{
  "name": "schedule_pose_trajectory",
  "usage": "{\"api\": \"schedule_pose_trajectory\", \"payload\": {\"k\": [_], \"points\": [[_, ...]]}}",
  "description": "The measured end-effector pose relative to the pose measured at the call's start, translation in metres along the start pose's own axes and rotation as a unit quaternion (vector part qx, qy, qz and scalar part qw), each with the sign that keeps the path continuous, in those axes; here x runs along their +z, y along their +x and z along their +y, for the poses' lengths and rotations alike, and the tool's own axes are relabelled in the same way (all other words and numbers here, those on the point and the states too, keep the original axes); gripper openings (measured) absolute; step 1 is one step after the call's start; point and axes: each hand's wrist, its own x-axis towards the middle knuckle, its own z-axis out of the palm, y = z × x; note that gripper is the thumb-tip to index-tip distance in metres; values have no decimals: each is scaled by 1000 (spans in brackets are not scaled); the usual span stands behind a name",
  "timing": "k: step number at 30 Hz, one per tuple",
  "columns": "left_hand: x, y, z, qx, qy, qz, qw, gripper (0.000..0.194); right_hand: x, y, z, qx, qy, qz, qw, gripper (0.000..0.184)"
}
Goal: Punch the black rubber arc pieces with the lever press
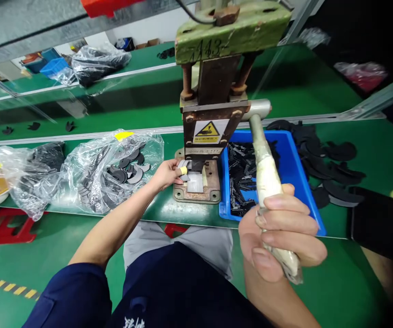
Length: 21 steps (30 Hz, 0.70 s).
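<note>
My right hand (285, 232) is wrapped round the taped lever handle (268, 177) of a green hand press (232, 38) marked 113. At the press base (212, 193), my left hand (171, 174) pinches a small grey curved piece (183, 164), with yellow tape round one finger. A flat metal plate (195, 182) lies on the base beside those fingers. Above it stands the ram housing, bearing a yellow warning sign (210, 132). The far end of the piece under the press is hard to make out.
Right of the press, a blue bin (299, 182) holds many small black parts. Black curved pieces (340, 182) lie beyond it. On the left, an open plastic bag (80, 168) holds more curved pieces. A red stool (7, 226) stands at lower left.
</note>
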Motion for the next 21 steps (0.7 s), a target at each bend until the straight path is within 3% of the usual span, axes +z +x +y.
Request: {"api": "schedule_pose_trajectory", "payload": {"k": [2, 5, 8, 12, 15, 17, 19, 20, 21], "points": [[0, 0, -5, 21, -3, -1, 1000, 36, 11, 6, 4, -67, 27, 55, 996, 15], [-4, 3, -9, 40, 41, -11, 998, 31, 21, 11, 7, -130, 59, 119, 982, 30], [-7, 8, -7, 46, 79, -30, 995, 28, 23, 11, 5, -131, 55, 133, 981, 38], [-6, 9, -4, 2, 16, -48, 999, 27, 19, 11, 8, -123, 50, 130, 983, 42], [-13, 8, -5, -12, 13, -47, 999, 26, 12, 14, 28, -193, 87, 147, 966, 52], [-32, 8, -6, 10, 49, -21, 999, 20, 7, 14, 46, -241, 136, 161, 947, 59], [-64, 8, -7, 55, 129, 43, 989, 11, 1, 10, 61, -264, 181, 183, 929, 62], [-84, 7, -7, 80, 184, 87, 976, 7, -2, 7, 65, -265, 188, 209, 922, 63], [-104, 7, -8, 104, 245, 132, 955, 4, -6, 4, 68, -221, 176, 231, 931, 65]]}}
